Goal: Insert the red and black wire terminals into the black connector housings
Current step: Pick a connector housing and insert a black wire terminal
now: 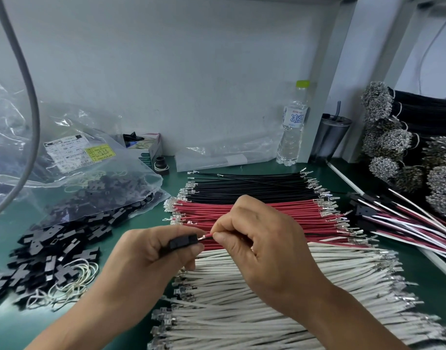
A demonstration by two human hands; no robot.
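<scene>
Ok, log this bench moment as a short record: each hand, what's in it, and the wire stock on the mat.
left hand: grips black connector housing
right hand: pinches red wire at the housing's opening
wire stock: black wires, red wires, white wires in rows
loose housings: pile at left
water bottle: upright at back

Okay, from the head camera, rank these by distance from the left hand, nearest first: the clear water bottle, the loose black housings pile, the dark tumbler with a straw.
1. Loose black housings pile, just left of the left hand.
2. Clear water bottle, far back right, by the wall.
3. Dark tumbler with a straw, farther right, beyond the bottle.
</scene>
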